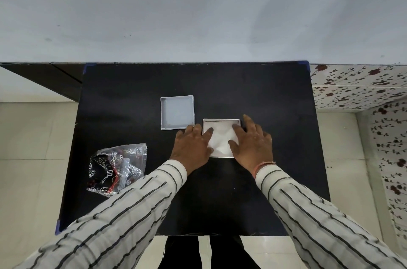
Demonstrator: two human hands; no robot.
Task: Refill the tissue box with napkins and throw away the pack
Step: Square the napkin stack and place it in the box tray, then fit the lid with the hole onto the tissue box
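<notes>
A white tissue box stands open in the middle of the black table, with white napkins inside. My left hand lies flat over the box's left edge, fingertips on the napkins. On the box's right side my right hand also rests flat, its fingers spread and touching the napkins. Neither hand grips anything. The box's grey lid lies upside down just beyond and to the left of the box. The crumpled clear plastic pack, printed in black and red, lies at the table's left.
The black table stands against a pale wall, with tiled floor on both sides. A flowered surface is at the right. Blue tape marks the table's corners.
</notes>
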